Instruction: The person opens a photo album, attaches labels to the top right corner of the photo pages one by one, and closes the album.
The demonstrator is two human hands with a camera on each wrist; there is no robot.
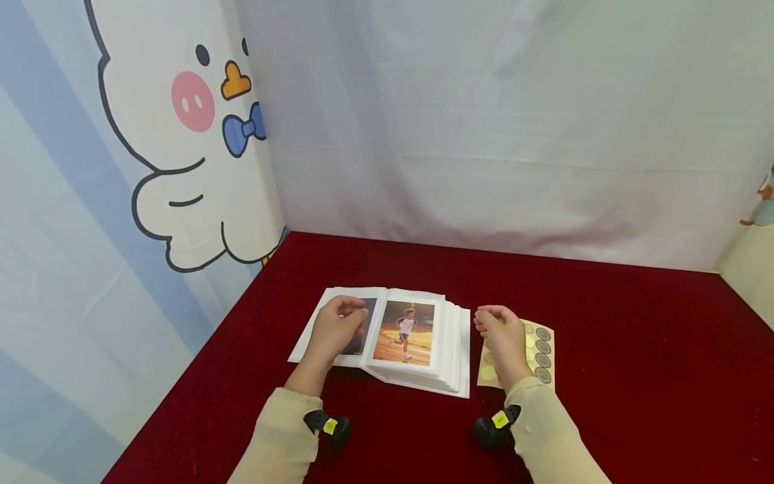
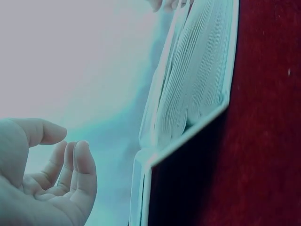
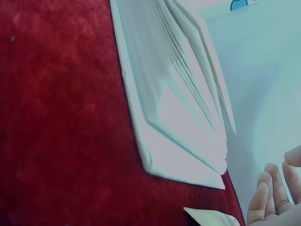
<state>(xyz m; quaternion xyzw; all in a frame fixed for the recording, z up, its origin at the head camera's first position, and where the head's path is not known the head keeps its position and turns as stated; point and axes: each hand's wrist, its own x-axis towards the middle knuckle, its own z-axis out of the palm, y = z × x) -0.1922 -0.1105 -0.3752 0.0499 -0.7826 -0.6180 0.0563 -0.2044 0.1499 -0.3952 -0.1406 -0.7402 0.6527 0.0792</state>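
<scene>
The left grip (image 1: 336, 331) is resting loosely curled on the left page of the open photo album (image 1: 399, 339), holding nothing, while the right grip (image 1: 499, 338) is hovering relaxed and empty over the sticker sheet (image 1: 540, 349), just right of the album on the red table (image 1: 635, 376). The thick stack of right-hand pages is likely springing shut or fanning if the left hand lifts, and a careless right hand may be creasing the sheet. No legible writing is showing; only small yellow tags on the wrist cameras, unreadable.

photo album (image 1: 417, 349) mid-table; sticker sheet (image 1: 538, 349) right, red cloth (image 1: 635, 376) open around
</scene>
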